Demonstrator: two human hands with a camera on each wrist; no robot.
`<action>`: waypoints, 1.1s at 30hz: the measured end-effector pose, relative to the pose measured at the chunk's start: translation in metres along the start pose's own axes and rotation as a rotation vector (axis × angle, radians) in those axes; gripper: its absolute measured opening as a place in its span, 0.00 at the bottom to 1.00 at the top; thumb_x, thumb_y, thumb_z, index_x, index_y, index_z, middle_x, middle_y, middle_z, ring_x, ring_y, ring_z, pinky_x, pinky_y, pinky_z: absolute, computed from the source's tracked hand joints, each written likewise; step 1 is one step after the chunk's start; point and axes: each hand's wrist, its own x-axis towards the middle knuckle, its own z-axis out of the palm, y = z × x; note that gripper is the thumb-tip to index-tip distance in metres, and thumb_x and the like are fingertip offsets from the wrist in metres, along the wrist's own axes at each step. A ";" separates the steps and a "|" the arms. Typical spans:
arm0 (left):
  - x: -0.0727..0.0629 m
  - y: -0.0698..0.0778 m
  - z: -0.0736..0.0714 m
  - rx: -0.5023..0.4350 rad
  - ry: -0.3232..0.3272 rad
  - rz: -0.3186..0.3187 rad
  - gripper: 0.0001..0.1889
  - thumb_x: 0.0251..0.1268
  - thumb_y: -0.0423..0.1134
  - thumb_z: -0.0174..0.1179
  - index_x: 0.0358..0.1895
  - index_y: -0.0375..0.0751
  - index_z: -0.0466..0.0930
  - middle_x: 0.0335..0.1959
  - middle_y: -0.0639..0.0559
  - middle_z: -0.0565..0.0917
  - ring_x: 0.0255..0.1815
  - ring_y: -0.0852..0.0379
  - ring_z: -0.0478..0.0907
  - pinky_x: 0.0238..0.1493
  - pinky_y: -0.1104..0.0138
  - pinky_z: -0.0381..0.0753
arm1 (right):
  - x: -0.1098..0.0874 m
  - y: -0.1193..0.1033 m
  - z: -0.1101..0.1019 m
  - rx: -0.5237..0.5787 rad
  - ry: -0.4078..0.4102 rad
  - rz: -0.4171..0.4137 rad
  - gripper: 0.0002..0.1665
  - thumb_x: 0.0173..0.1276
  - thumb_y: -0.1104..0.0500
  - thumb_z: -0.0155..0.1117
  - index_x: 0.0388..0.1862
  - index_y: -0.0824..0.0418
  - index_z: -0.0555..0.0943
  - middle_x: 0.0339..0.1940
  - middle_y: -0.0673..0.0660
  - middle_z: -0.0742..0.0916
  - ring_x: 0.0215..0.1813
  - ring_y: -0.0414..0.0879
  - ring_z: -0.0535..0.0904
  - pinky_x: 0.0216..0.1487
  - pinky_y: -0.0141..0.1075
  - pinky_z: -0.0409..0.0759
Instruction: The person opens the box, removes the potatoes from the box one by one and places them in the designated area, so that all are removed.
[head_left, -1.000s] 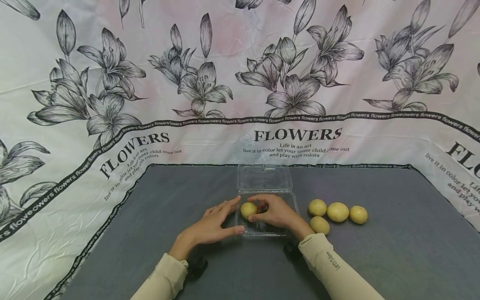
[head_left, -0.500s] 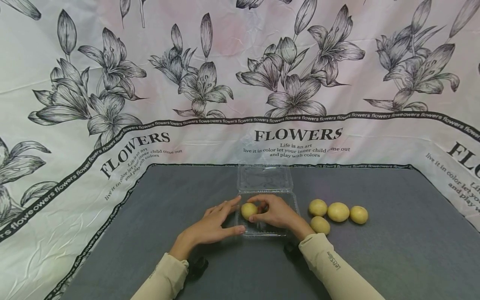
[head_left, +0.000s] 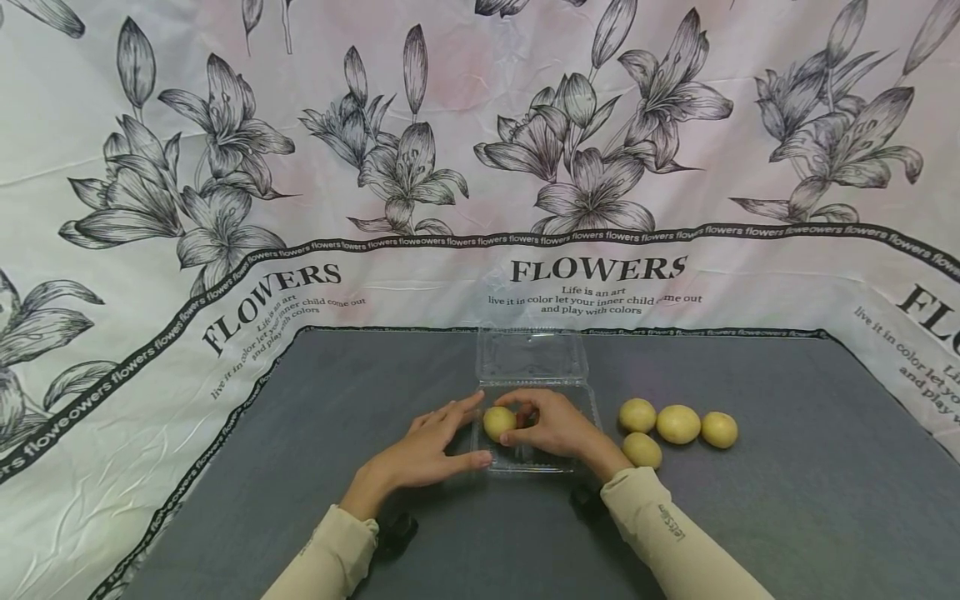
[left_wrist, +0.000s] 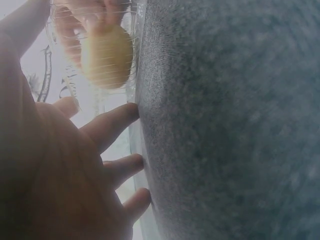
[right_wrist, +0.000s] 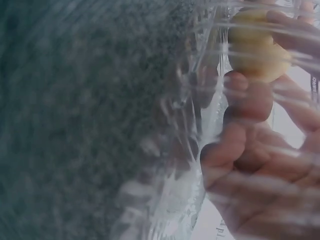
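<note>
A clear plastic clamshell box point(head_left: 536, 469) stands on the table, its lid point(head_left: 531, 357) folded back behind it. Inside its left part is a round, smooth yellow fruit point(head_left: 498, 424), which my right hand point(head_left: 551, 425) pinches between thumb and fingers. Through the ribbed wall in the right wrist view, that fruit point(right_wrist: 255, 47) shows with the fingertips against it and the other fingers curled below. My left hand point(head_left: 427, 447) lies at the box's left side with fingers spread and extended. In the left wrist view, its fingertips point(left_wrist: 132, 111) are right at the tabletop.
Several more yellow fruits point(head_left: 677, 424) sit grouped on the grey table point(head_left: 300, 500), just right of the box and close to my right forearm. A white flower-printed cloth point(head_left: 420, 275) hangs along the table's back and sides.
</note>
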 end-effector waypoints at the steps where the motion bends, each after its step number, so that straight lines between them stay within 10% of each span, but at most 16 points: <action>1: 0.000 0.000 0.000 0.000 -0.001 -0.002 0.49 0.67 0.72 0.54 0.84 0.63 0.40 0.80 0.53 0.65 0.86 0.45 0.44 0.80 0.37 0.41 | 0.000 0.000 0.000 -0.004 0.001 -0.001 0.31 0.63 0.53 0.77 0.64 0.59 0.81 0.40 0.56 0.89 0.40 0.42 0.82 0.37 0.36 0.79; 33: 0.001 0.000 0.001 0.008 0.003 -0.027 0.48 0.67 0.73 0.55 0.83 0.70 0.39 0.80 0.55 0.65 0.86 0.45 0.44 0.80 0.38 0.42 | -0.013 -0.014 -0.013 -0.017 0.037 -0.026 0.32 0.65 0.54 0.76 0.67 0.56 0.79 0.48 0.59 0.88 0.28 0.44 0.78 0.31 0.35 0.79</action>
